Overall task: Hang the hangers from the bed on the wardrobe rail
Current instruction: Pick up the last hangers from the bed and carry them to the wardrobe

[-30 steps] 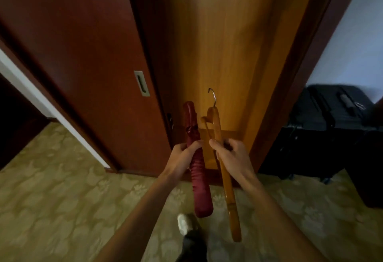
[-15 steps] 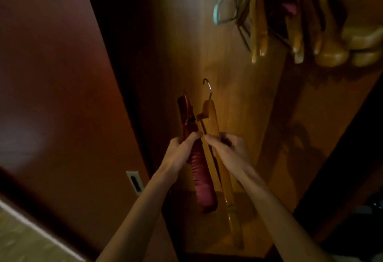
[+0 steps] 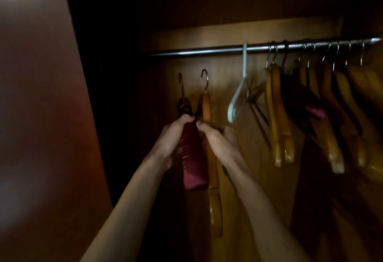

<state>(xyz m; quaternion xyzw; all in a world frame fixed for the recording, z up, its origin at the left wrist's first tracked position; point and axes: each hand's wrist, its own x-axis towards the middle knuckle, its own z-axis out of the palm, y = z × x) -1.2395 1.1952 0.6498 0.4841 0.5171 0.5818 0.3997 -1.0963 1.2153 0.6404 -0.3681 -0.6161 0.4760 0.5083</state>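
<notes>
My left hand [image 3: 173,137] grips a dark red padded hanger [image 3: 193,162], held upright with its hook pointing up. Right beside it, my right hand [image 3: 219,139] grips a wooden hanger [image 3: 213,178], also upright, its metal hook at about the same height. Both hooks are well below the metal wardrobe rail [image 3: 203,51], which runs across the dark wardrobe above them. The two hangers nearly touch each other.
A pale blue plastic hanger [image 3: 238,98] hangs on the rail to the right of my hands. Further right hang several wooden hangers [image 3: 278,112] and a dark padded one. A reddish wardrobe door [image 3: 41,116] stands at the left.
The view has tilted up from the floor to the rail. Both hands have lifted the two hangers higher into the wardrobe, and the red hanger's hook now shows.
</notes>
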